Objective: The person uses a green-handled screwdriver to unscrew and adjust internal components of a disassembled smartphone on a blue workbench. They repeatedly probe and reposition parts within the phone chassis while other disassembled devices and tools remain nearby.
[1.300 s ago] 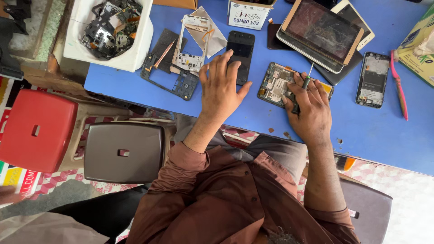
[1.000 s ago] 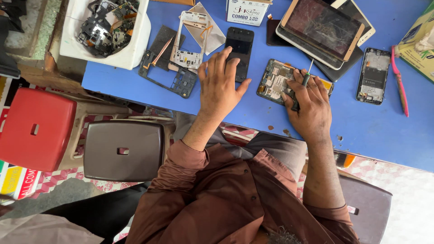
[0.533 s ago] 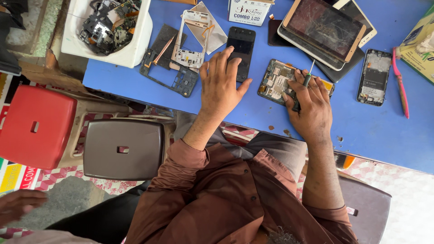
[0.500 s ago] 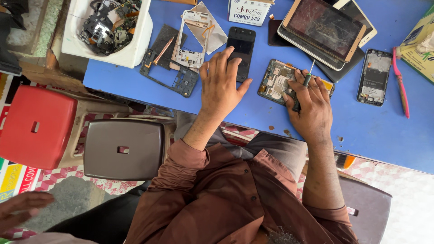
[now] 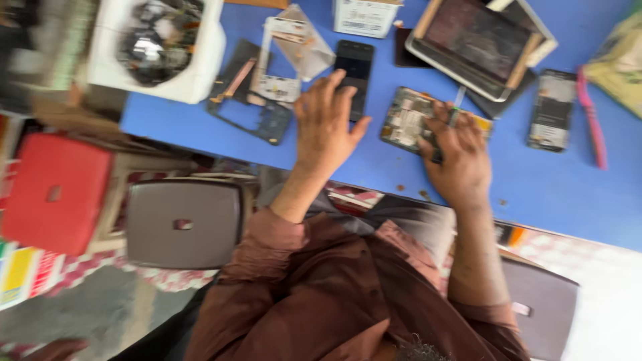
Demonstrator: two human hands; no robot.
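Note:
My left hand (image 5: 328, 124) lies flat on the blue table (image 5: 535, 190) with its fingers spread, the fingertips at the lower edge of a black phone (image 5: 353, 63). My right hand (image 5: 455, 154) is closed around a small screwdriver (image 5: 455, 110), whose thin shaft pokes out above my fingers. This hand rests on an opened phone (image 5: 404, 119) with its circuit board showing, just right of my left hand. The whole view is motion-blurred.
A white tray of parts (image 5: 194, 67) stands at the table's back left, a dark phone frame (image 5: 251, 110) beside it. A tablet (image 5: 475, 40), another opened phone (image 5: 552, 110), a pink tool (image 5: 592, 120) and a white box (image 5: 366, 15) lie further back. A red stool (image 5: 53, 184) and a grey stool (image 5: 180, 224) stand below the table edge.
Both hands stay where they were, on the table and the opened phone. The view has shifted slightly and blurred.

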